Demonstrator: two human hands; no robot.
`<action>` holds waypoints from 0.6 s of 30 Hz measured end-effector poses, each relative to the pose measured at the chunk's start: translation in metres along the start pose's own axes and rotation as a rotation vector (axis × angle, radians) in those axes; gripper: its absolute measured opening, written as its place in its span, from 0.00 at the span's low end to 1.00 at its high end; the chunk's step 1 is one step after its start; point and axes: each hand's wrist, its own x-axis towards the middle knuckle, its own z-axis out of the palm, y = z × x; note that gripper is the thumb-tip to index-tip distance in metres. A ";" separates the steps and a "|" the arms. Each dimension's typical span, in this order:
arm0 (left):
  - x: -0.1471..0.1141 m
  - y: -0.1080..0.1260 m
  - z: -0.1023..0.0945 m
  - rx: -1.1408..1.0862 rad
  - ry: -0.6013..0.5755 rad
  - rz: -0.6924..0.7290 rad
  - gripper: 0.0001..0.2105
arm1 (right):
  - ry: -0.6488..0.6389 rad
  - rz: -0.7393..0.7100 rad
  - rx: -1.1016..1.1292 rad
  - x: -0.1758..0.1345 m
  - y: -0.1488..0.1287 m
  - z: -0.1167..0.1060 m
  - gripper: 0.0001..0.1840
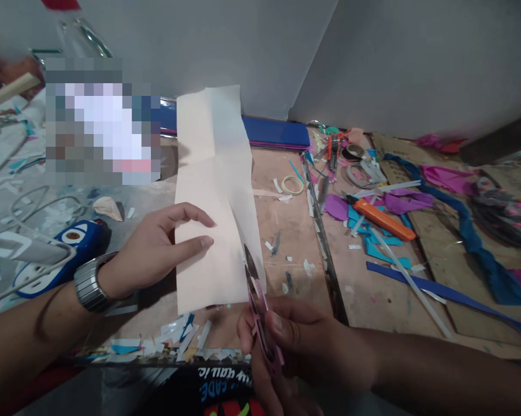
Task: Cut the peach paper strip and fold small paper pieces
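Note:
A long cream sheet of paper (208, 179) with fold creases lies on the table, its far end against the wall. My left hand (165, 245) rests over the paper's near left part, thumb and index finger apart, fingertips at its surface. My right hand (304, 346) grips pink-handled scissors (260, 312) at the near right edge of the sheet. Their dark blades point away from me, slightly parted, at a slit that splits a narrow strip off the paper's right side. The slit runs a little beyond the blade tips. My right fingers partly hide the handles.
An orange utility knife (384, 219), a tape roll (292, 185) and blue and purple scraps lie to the right. Cardboard (442, 289) is farther right. Beside my left wrist are a blue-and-white device (61, 254) and a grey cable (30, 196). A blurred patch covers the back left.

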 end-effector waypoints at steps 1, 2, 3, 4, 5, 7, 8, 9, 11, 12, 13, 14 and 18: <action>0.000 0.000 0.000 0.006 0.006 0.004 0.08 | 0.011 0.006 0.002 0.000 0.001 0.000 0.23; 0.000 0.000 0.000 0.010 0.009 0.005 0.08 | 0.033 0.008 0.004 0.000 0.001 0.000 0.24; 0.000 0.000 0.000 0.013 0.012 0.004 0.08 | 0.052 0.008 0.006 -0.001 0.002 0.000 0.24; 0.001 0.000 0.000 0.019 0.015 0.004 0.08 | 0.063 0.009 0.003 -0.001 0.002 0.000 0.24; 0.001 0.001 0.000 0.023 0.019 0.005 0.08 | 0.077 0.009 -0.006 -0.002 0.002 0.000 0.24; 0.000 0.001 0.000 0.021 0.018 0.008 0.08 | 0.090 -0.005 -0.023 -0.003 0.002 0.000 0.23; 0.000 0.001 0.000 0.011 0.015 0.008 0.08 | 0.085 -0.008 -0.029 -0.004 0.002 -0.001 0.22; 0.000 0.001 0.000 -0.002 0.010 0.007 0.08 | 0.076 -0.011 -0.033 -0.004 0.001 -0.001 0.22; 0.000 0.001 0.000 -0.020 0.005 0.001 0.08 | 0.039 -0.008 -0.030 -0.004 0.001 -0.001 0.21; 0.000 0.001 0.000 -0.019 0.006 0.000 0.08 | 0.019 -0.005 -0.028 -0.004 0.001 -0.002 0.21; 0.000 0.002 0.000 -0.016 0.009 0.001 0.08 | 0.014 -0.004 -0.030 -0.004 0.001 -0.002 0.22; 0.000 0.002 0.000 -0.016 0.011 0.002 0.08 | 0.024 -0.008 -0.034 -0.004 0.001 -0.002 0.22; 0.001 0.002 0.001 -0.038 0.010 -0.008 0.08 | 0.043 0.000 -0.027 -0.003 0.002 -0.001 0.21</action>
